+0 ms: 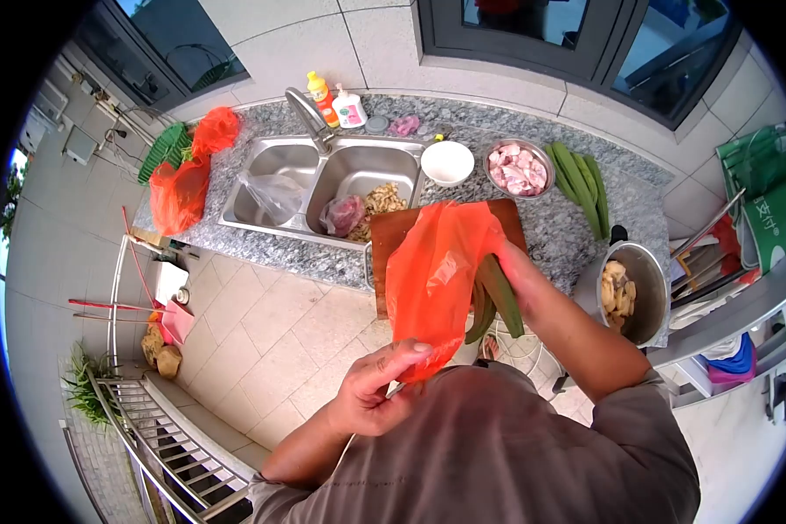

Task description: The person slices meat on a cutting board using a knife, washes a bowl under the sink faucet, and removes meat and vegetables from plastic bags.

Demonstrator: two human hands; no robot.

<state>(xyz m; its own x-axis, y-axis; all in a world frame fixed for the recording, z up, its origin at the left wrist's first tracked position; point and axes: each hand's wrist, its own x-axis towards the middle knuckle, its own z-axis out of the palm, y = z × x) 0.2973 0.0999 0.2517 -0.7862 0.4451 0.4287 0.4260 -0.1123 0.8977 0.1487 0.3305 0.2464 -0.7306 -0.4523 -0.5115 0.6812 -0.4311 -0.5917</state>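
Observation:
A thin red plastic bag hangs in front of my body, above the wooden cutting board. My left hand is closed, pinching the bag's lower end between thumb and fingers. At the bag's right side, my right hand is wrapped round some long green vegetables, which hang down below it. The bag covers most of the right hand's fingers. More long green vegetables lie on the granite counter, beside a metal bowl of raw meat chunks.
A double steel sink holds a clear bag and pale chopped pieces. A white bowl stands behind the board. On the right is a pot with pale yellowish pieces. Red bags sit at the counter's left end.

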